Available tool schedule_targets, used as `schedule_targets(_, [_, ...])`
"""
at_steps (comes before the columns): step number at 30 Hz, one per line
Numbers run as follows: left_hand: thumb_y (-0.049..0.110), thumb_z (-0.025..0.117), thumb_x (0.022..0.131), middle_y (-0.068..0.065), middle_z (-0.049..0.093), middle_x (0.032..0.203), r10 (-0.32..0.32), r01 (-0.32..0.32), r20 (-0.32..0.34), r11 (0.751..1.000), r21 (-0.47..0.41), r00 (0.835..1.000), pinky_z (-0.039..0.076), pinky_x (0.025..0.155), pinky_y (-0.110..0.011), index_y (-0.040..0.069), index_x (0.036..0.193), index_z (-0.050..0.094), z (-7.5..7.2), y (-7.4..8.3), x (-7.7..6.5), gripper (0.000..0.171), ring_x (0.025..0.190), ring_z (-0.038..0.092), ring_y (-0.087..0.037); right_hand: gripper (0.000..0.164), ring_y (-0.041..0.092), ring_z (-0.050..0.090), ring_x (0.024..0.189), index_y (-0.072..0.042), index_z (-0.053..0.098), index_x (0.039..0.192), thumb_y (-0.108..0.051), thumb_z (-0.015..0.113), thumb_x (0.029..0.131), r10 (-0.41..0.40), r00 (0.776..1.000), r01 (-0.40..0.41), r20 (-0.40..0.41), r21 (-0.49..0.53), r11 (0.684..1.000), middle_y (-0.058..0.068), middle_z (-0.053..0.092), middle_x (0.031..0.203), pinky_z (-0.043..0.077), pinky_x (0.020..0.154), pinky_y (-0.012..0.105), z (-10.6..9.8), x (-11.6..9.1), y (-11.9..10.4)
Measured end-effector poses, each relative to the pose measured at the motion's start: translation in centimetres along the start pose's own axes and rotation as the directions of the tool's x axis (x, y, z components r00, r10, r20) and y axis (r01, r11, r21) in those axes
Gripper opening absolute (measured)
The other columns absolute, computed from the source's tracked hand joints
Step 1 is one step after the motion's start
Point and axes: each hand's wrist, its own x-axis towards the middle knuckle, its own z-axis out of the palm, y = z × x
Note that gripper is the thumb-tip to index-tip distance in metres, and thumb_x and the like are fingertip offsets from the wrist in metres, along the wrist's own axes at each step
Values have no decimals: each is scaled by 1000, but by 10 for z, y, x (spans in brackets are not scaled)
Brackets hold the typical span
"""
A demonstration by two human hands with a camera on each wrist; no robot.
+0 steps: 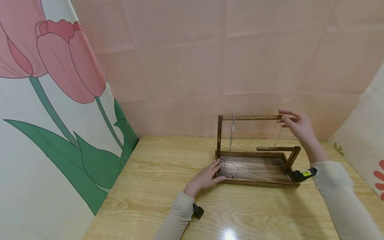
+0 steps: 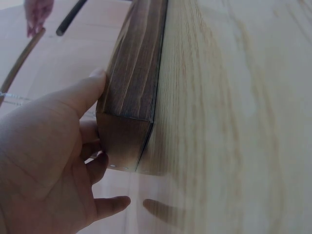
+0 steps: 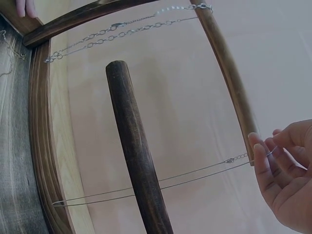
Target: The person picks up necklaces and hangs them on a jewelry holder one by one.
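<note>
A dark wooden jewelry stand [image 1: 255, 182] has a tray base, a tall upper bar and a shorter lower bar. My left hand [image 1: 205, 176] holds the tray's front left corner, thumb along the front wall and fingers at the left end. At the free right end of the upper bar, my right hand [image 3: 287, 170] pinches a thin necklace [image 3: 230, 160] between thumb and fingertips. The necklace loops round the bar end and hangs down behind the lower bar in the right wrist view. A chunkier silver chain necklace [image 1: 232, 130] hangs near the upper bar's left post.
Inside the tray, at its left, lies a fine chain [image 1: 237, 167]. The stand sits on a light wood table [image 1: 150, 173]. A pink backdrop [image 1: 186, 83] rises behind it, with a tulip-printed sheet [image 1: 72, 63] at the left.
</note>
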Motion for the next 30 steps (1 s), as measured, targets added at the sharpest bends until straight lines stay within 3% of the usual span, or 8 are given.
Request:
schedule_targets(10, [56,37,94,2,6,157,-1,1,-5,1000,3,1000,25,111,-49,13,149,22,2,-2,2,72,143,11,-16,35,-6,62,82,-7,54,130,-17,50,96,0,1000,0,6,0,1000,-19,54,113,51,67,12,4,1,1])
schedule_targets(19, [57,36,93,2,6,157,1,-1,0,1000,0,1000,24,111,-50,13,149,22,2,-4,4,72,143,11,-16,33,-4,63,81,-9,56,128,-15,51,96,-18,1000,18,18,28,999,-24,55,109,52,67,13,9,2,1])
schedule_targets(30, [56,38,93,0,7,157,-2,3,-5,1000,11,1000,24,111,-49,12,148,23,4,-4,5,72,143,11,-18,33,-5,62,83,-14,56,128,-18,50,96,-8,1000,7,21,21,1000,-10,55,121,51,68,12,13,4,5])
